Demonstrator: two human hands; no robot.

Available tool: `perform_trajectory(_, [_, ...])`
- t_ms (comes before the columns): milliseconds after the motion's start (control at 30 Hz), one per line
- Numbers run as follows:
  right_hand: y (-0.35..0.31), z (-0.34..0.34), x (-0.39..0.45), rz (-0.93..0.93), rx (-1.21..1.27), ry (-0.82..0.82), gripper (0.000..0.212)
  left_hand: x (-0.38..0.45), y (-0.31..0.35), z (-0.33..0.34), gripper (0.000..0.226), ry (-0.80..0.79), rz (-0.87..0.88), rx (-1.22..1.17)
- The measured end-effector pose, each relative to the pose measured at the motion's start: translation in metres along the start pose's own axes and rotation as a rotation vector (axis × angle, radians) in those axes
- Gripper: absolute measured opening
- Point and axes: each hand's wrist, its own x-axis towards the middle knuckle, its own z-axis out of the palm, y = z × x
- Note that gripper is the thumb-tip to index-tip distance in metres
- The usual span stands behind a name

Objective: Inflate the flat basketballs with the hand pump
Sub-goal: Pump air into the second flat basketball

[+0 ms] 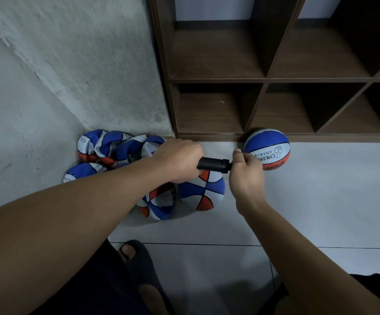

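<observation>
A black hand pump (215, 165) lies level between my hands above the floor. My left hand (180, 159) grips its left end. My right hand (245, 172) pinches its right end, where the nozzle is hidden by my fingers. Just beyond that hand a round blue, white and orange basketball (269, 147) rests on the floor against the shelf base. Below the pump sits another fairly round ball (203, 193). Several flat, crumpled balls (114, 145) are heaped in the corner on the left, with one more (159, 204) near my left wrist.
A dark wooden cubby shelf (264, 80) stands ahead with open compartments. A rough grey wall (71, 64) closes the left side. The floor is pale tile (320, 212). My foot in a black slipper (139, 260) is at the bottom.
</observation>
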Motion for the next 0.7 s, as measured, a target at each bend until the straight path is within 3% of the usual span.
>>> perform_trajectory(333, [0.003,-0.009,0.016,0.104,-0.015,-0.088,0.034,0.000,-0.005,0.002,0.017,-0.019,0.050,0.000])
perform_trajectory(567, [-0.002,-0.055,0.059,0.163,0.021,0.055,0.016,0.000,-0.044,0.010,0.023,0.009,-0.027,-0.063])
perform_trajectory(700, [0.002,-0.046,0.049,0.156,0.006,0.083,0.026,0.002,-0.037,0.015,0.029,0.014,0.004,0.021])
